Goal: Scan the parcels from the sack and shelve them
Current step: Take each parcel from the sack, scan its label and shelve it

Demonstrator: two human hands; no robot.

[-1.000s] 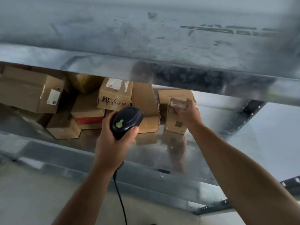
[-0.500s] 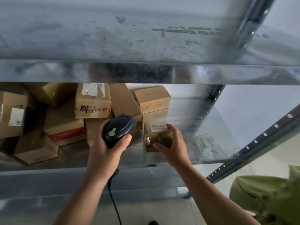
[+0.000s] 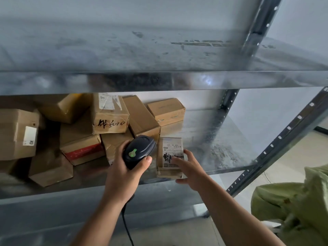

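A small brown parcel (image 3: 167,155) with a white label and black marker writing lies flat on the metal shelf (image 3: 223,150), close to its front edge. My right hand (image 3: 191,170) holds it, with fingers across the label and thumb at the near end. My left hand (image 3: 124,176) grips a black handheld scanner (image 3: 139,150) with a green button, just left of the parcel. The scanner's cable hangs down. The green sack (image 3: 292,206) sits at the lower right.
Several cardboard boxes (image 3: 110,114) are piled on the left and middle of the same shelf. Another shelf (image 3: 159,80) runs across just above. Perforated rack uprights (image 3: 276,141) stand at the right.
My right hand brought the small parcel from deeper in the shelf toward the front edge and laid it label-up. The view swung right, bringing the sack into sight. The scanner stayed in my left hand.
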